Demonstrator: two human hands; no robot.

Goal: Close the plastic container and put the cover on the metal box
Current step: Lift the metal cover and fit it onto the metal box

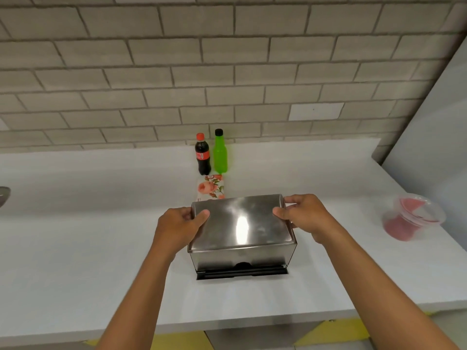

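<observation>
A shiny metal box (242,260) with a dark slot along its base stands on the white counter (75,261) in front of me. Its steel cover (240,221) lies on top of it. My left hand (179,227) grips the cover's left edge, thumb on top. My right hand (303,215) grips the right edge the same way. The clear plastic container (412,215) with red contents stands at the far right of the counter, its lid on top and looking tilted.
A cola bottle (203,155) and a green bottle (220,152) stand at the tiled back wall. A flowered packet (211,186) lies just behind the box. A grey round object (3,195) shows at the left edge. A pale panel (434,122) rises at right.
</observation>
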